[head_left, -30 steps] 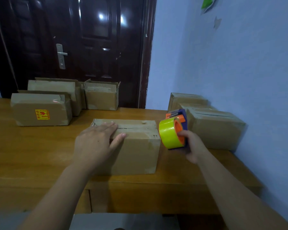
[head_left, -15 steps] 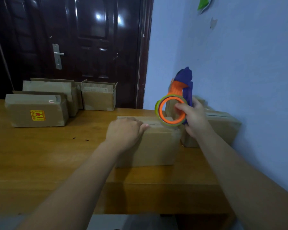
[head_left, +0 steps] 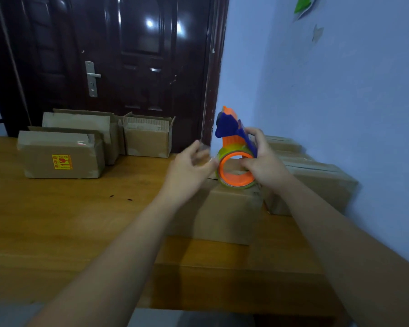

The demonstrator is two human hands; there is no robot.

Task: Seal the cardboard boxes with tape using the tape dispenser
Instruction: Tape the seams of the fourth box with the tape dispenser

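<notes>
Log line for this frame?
right hand grips tape dispenser | left hand at tape roll, grip unclear | box on table, below dispenser

Dispenser [head_left: 232, 128] is gripped in right hand [head_left: 265, 166], with box [head_left: 222, 213] seen below. Left hand [head_left: 187, 171] is held just beside, fingers curled toward roll [head_left: 223, 154]; contact blurred.

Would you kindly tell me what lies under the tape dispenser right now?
A cardboard box on the wooden table lies below the tape dispenser, gripped by the right hand. The dispenser and the left hand cover most of its top, so the seam is hidden.
</notes>
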